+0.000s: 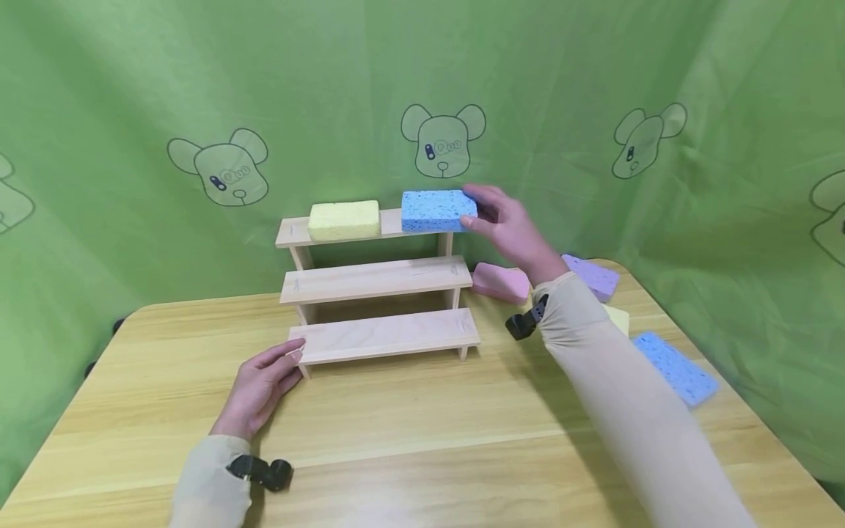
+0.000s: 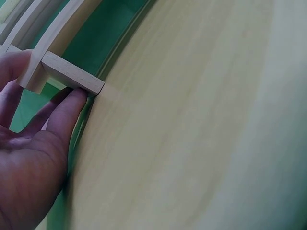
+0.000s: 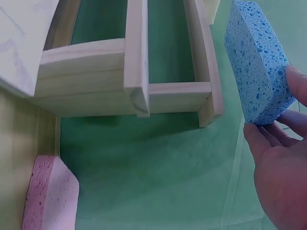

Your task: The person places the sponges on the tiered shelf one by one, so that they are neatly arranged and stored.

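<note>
The left hand point(image 1: 259, 386) grips the wooden rack point(image 1: 386, 336) at its lower left corner; the right hand point(image 1: 513, 227) pinches a blue sponge point(image 1: 432, 210) at its top right.

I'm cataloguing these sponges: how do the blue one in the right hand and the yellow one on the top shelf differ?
The blue sponge shows dark pores; the yellow sponge looks smoother. The right hand grips the blue sponge; the yellow sponge rests untouched on the top shelf. Both are block-shaped.
</note>
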Motion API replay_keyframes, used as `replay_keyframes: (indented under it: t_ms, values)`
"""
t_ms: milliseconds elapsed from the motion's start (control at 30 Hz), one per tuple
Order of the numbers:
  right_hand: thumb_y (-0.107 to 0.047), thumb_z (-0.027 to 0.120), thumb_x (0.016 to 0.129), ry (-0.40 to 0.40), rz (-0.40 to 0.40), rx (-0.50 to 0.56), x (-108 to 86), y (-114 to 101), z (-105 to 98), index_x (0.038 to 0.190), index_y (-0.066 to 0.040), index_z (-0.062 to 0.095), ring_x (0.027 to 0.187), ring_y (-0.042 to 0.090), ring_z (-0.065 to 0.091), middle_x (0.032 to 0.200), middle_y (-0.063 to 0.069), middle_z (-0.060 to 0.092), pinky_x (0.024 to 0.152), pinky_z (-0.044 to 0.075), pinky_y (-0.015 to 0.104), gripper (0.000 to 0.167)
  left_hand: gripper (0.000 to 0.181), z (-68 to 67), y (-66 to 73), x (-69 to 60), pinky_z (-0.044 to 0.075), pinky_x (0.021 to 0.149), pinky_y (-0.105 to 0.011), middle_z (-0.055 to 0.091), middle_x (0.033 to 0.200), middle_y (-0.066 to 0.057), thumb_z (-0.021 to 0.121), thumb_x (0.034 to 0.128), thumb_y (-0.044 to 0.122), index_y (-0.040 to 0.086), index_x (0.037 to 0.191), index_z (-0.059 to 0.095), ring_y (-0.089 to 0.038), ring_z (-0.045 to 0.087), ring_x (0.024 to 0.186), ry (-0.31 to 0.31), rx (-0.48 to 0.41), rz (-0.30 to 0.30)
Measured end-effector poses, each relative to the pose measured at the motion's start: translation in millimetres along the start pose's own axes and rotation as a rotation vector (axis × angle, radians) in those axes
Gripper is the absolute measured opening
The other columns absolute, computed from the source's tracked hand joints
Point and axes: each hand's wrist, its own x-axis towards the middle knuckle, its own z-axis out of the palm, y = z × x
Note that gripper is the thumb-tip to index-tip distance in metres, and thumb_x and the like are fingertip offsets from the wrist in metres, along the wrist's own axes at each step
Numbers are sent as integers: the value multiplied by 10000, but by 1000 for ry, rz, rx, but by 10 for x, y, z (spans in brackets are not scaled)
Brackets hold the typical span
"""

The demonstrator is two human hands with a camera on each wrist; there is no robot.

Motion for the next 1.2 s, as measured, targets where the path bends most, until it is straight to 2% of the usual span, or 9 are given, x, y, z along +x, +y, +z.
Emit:
replay_keyframes:
  t_ms: [333, 533, 633, 1000, 1200]
  values:
    - [-43, 649, 936, -28, 15, -3, 94, 22, 83, 1449, 30, 424, 1270, 297, 456, 1438, 156, 421, 1100, 378, 338, 564, 193, 6, 9, -7, 494, 984, -319, 470, 1405, -146, 655, 945, 53, 125, 1104, 738, -152, 622, 1092, 1, 15, 1]
    - [-75, 639, 951, -29, 35, -18, 113, 62, 69, 1463, -3, 420, 1266, 303, 456, 1462, 148, 404, 1093, 386, 341, 561, 215, 1, -1, -11, 484, 997, -328, 432, 1434, -168, 647, 947, 37, 95, 1141, 719, -155, 620, 1098, -1, 8, -10]
    - [-75, 638, 951, -31, 48, -12, 132, 77, 58, 1465, -16, 421, 1264, 298, 458, 1461, 139, 406, 1090, 390, 342, 561, 210, 2, 3, -9, 485, 997, -325, 447, 1424, -160, 653, 946, 47, 103, 1135, 723, -153, 619, 1099, 1, 9, -9]
    - [-5, 627, 942, -28, 30, 50, 203, 120, 120, 1443, 37, 423, 1306, 317, 433, 1437, 170, 414, 1100, 373, 300, 543, 192, -3, 14, -14, 499, 979, -320, 559, 1305, -58, 658, 941, 43, 163, 1055, 757, -150, 625, 1084, 1, -2, -6]
    - [6, 621, 941, -18, 55, 59, 219, 148, 119, 1448, 33, 414, 1324, 313, 422, 1455, 180, 403, 1104, 364, 286, 548, 193, 4, 12, -6, 494, 985, -329, 552, 1311, -64, 656, 941, 37, 152, 1060, 755, -153, 626, 1085, -2, -6, -7]
